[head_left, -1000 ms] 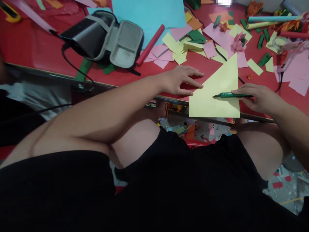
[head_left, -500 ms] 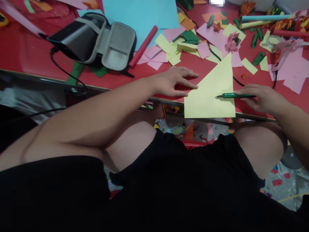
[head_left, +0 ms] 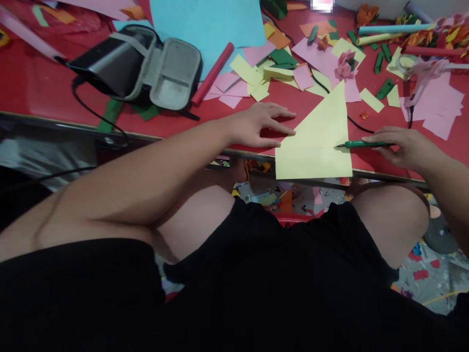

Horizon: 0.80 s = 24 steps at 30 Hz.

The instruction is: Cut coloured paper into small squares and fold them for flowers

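A pale yellow sheet of paper [head_left: 311,156] with a slanted upper left side lies at the table's front edge, its lower part jutting over. A faint line crosses it below the middle. My left hand [head_left: 262,124] rests flat at the sheet's left side, fingers spread, fingertips at its edge. Between the fingers of my right hand [head_left: 399,144] is a green pen [head_left: 362,144], its tip pointing left at the right part of the sheet. Whether the tip touches the paper I cannot tell.
On the red table [head_left: 227,132] stand an open grey-lined case [head_left: 176,73] and a red paper roll [head_left: 212,73]. Behind the sheet lie scattered paper scraps [head_left: 278,73] and a pink paper flower [head_left: 346,63]. A pink glue gun [head_left: 419,83] with a black cord lies at right.
The pen tip has moved a little to the right over the sheet, along with my right hand. My left hand stays in place; the whole view has shifted slightly.
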{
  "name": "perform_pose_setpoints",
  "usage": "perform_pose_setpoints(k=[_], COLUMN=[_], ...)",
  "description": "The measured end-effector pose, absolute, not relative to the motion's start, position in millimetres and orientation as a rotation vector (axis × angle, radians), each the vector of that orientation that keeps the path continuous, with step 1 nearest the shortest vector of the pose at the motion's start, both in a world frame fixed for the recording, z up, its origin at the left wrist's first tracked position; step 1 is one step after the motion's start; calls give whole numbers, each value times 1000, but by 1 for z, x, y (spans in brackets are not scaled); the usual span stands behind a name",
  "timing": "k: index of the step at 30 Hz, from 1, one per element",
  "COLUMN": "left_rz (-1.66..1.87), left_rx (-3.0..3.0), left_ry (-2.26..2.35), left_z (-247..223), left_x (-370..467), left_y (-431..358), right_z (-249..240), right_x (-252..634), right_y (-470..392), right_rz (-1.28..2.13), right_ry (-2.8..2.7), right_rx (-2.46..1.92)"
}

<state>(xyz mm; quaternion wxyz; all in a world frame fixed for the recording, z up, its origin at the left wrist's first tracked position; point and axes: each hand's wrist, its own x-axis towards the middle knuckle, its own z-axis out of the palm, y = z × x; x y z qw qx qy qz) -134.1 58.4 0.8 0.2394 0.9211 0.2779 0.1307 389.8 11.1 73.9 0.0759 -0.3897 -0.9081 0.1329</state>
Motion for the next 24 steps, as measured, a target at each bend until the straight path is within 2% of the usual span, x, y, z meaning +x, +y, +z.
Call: perform_pose_setpoints(k=[5,14,24], left_rz=[374,369,442], left_rx=[2487,2428,2459], left_ry=[765,801,782], left_z=[3,3,-2], left_x=[-133,-131,-133], left_y=[57,56,57], right_z=[72,67,69], right_x=[403,427,457], right_y=[12,9,4], right_rz=[450,391,414], right_ry=[-2672,-2604,-2478], right_rx=[-1335,-1279,-1492])
